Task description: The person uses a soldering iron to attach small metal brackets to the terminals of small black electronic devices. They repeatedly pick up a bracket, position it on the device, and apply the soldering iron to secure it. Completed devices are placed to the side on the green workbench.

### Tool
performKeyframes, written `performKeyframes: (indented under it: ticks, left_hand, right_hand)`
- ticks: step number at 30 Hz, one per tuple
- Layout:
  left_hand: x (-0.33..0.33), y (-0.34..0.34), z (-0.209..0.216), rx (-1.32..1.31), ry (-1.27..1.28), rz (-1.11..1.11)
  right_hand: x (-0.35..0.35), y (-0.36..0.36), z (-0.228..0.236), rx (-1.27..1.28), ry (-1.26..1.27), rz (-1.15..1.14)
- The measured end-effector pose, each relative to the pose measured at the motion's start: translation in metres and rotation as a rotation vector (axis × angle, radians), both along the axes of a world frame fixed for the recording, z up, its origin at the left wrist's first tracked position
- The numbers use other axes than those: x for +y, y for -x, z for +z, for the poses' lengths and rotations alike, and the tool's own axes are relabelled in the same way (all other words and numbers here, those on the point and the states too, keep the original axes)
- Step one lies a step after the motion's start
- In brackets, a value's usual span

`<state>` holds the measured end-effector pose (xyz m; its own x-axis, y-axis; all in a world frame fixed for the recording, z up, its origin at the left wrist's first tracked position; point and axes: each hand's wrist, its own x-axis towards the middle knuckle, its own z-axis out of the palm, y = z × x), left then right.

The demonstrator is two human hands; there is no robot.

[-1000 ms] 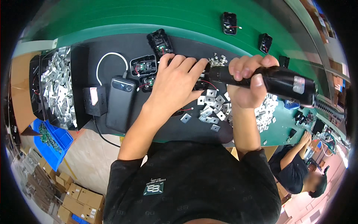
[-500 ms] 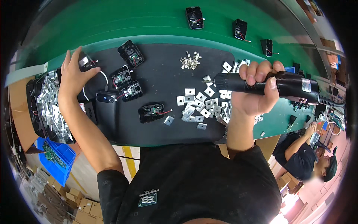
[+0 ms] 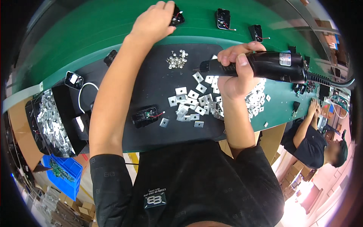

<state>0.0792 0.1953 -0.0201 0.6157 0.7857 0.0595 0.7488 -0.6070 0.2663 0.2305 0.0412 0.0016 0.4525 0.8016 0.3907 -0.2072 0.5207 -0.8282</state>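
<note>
- Far off to the left of both hands, lay a black tray of silvery metal pieces [image 3: 53, 125], with a blue bin [image 3: 62, 176] below it at the bench edge
- Between that tray and the left forearm, sat a small black unit with a white label [image 3: 73, 80] and a looped white cable [image 3: 84, 94]
- Stretched far forward over the black mat [image 3: 151, 83] onto the green belt [image 3: 94, 34], left hand [image 3: 153, 22], fingers curled closed around a small black module [image 3: 176, 18] at the fingertips
- Below the left forearm, on the mat and well apart from both hands, rested another black module with red wires [image 3: 145, 115]
- Between the two hands, a small heap of screws [image 3: 177, 60]
- Just beneath the right fingers, scattered square metal plates [image 3: 194, 102], some running on past the wrist
- Right hand [image 3: 236, 73] wrapped tight around a black electric screwdriver [image 3: 264, 65], body lying roughly level, tip pointing left toward the screws
- Beyond the right fingers on the belt, two more black modules [image 3: 224, 18], apart from each other
- Far right, another person in a dark shirt [image 3: 312, 142] at the same bench
</note>
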Motion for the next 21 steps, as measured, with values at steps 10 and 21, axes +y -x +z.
performKeyframes:
  ticks: [10,21]
  left_hand:
    - [-0.091,0.054,0.036,-0.191,0.126,-0.008]
    - [-0.138,0.057,0.037,-0.223,0.182,-0.069]
  right_hand:
    - [-0.015,-0.012,-0.014,-0.050,0.091,0.016]
    - [-0.009,-0.007,-0.033,0.261,0.060,0.205]
